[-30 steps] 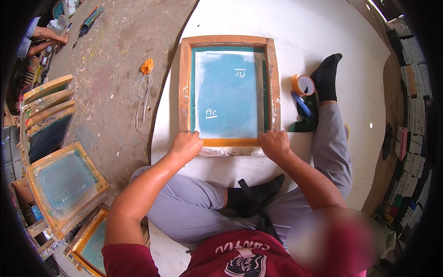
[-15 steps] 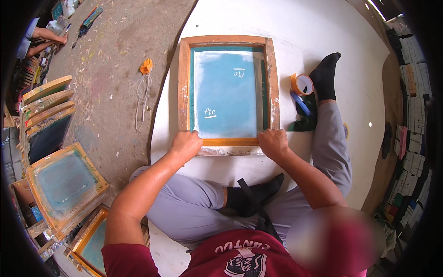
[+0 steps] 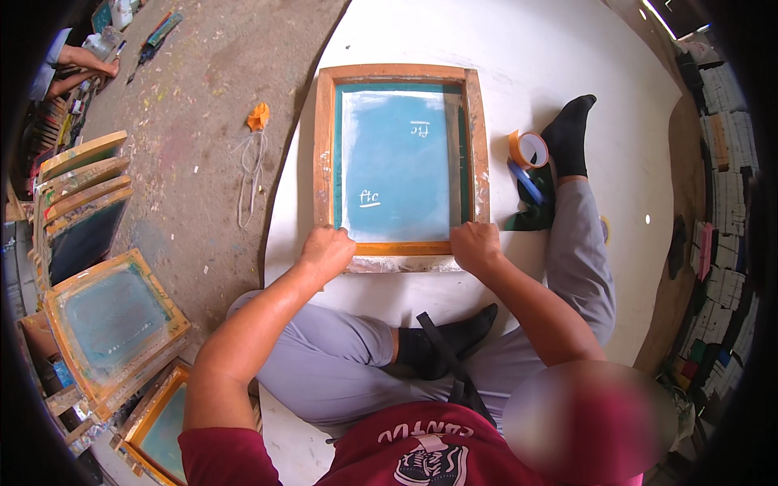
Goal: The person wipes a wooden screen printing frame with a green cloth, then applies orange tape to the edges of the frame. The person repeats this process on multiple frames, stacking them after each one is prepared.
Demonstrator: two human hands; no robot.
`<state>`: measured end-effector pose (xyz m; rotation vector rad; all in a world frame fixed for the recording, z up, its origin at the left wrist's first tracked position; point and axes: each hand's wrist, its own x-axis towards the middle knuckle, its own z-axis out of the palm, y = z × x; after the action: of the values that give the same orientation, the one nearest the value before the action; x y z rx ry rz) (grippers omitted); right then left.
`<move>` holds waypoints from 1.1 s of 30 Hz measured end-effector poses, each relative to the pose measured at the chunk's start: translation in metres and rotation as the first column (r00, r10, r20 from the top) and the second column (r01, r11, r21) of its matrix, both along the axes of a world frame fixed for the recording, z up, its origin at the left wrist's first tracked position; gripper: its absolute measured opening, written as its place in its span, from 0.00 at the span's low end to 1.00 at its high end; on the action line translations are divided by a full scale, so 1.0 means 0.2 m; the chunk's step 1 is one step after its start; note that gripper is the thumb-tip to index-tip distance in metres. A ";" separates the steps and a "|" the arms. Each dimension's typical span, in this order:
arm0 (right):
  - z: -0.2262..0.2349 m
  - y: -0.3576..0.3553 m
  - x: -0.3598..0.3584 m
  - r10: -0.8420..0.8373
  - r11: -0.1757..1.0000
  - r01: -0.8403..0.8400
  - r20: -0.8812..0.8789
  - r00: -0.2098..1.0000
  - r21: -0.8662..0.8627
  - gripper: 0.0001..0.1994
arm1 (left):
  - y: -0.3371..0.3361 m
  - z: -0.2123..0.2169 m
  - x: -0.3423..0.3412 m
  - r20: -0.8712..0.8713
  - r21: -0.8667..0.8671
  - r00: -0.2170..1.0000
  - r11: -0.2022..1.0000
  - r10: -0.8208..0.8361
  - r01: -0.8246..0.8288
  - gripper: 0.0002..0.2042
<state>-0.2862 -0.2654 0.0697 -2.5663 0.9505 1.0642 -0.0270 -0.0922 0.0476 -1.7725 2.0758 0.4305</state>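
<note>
- The rectangular brown-wood-framed teal screen (image 3: 397, 166) looks stiff and fairly light, probably fragile across its middle: best held by the rim.
- It lies on the smooth white sheet (image 3: 583, 53), long axis running near to far.
- Left hand (image 3: 327, 249) and right hand (image 3: 478, 245) curl closed around its near corners.

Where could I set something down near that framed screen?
Mostly bare: the white sheet beyond the framed screen, and right of the outstretched foot. Crowded: between screen and foot, where the tape roll sits, and at the screen's near corners, held by the left hand and right hand.
</note>
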 end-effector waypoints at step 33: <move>-0.14 0.12 -0.17 -0.035 0.966 -0.128 0.603 0.797 0.225 0.32 | 0.00 -0.08 -0.23 -0.569 -0.012 0.808 0.981 0.153 -0.195 0.34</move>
<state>-0.3204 -0.2420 0.0418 -2.4561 0.5365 0.2822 -0.0731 -0.0918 0.0310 -2.0726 2.3263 1.0681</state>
